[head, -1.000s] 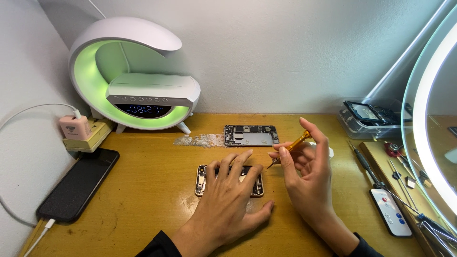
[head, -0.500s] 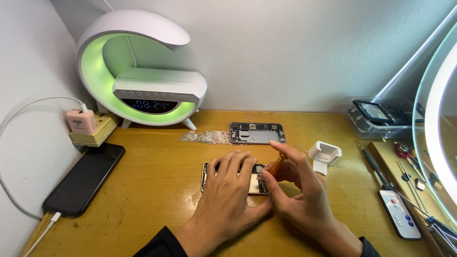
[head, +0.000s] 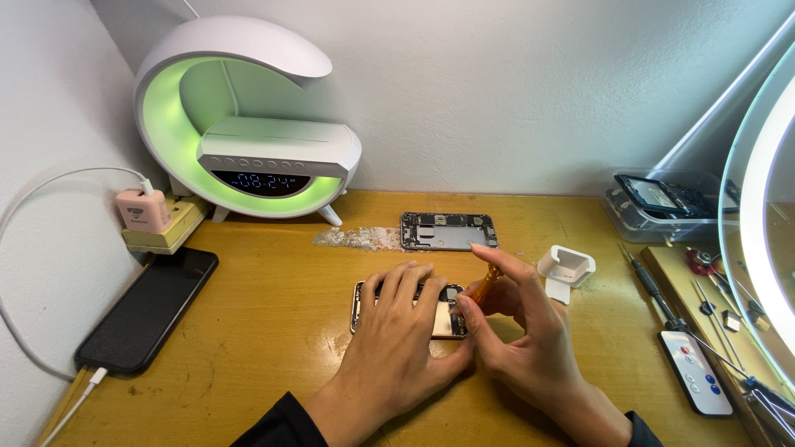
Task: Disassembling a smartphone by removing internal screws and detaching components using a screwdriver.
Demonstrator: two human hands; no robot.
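Right grip pinches an orange screwdriver over the opened phone; left hand lies spread flat on it.

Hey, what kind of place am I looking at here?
Probably a small phone repair bench: an opened phone lies under the hands, a second opened phone body sits behind it, and screwdrivers lie on the wooden desk.

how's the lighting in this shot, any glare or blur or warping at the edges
Head view: even, bright light, with a green glow from the arched lamp and a glaring white band from the ring light at the right edge. The left hand and right hand are sharp and cast soft shadows on the wooden desk. Wide-angle distortion bends the wall edges and stretches the black phone.
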